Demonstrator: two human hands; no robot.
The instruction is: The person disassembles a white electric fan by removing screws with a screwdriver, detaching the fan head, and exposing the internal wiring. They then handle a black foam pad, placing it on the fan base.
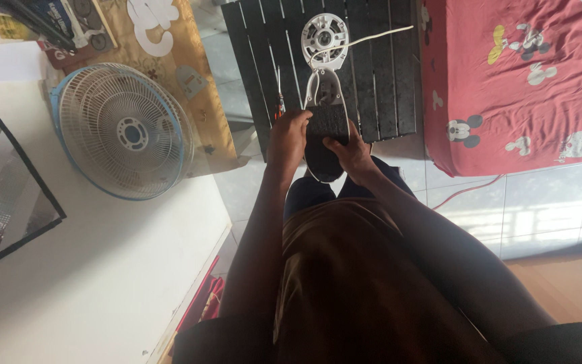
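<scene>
I hold a white fan body (325, 81) over a low black slatted table (385, 94). Its round motor housing (325, 35) points away from me and its dark base (325, 145) is toward me. My left hand (287, 138) grips the left side of the base. My right hand (353, 154) grips the right side from below. A white cord (372, 37) runs from the housing to the right. A screwdriver (279, 101) with a red handle lies on the table just left of the fan body.
A round fan grille (126, 131) with a blue rim lies on a white surface (102, 269) at left. A dark framed foil panel (1, 189) sits at far left. A red cartoon-print bed sheet (520, 81) fills the upper right. White tiled floor (547, 202) lies below it.
</scene>
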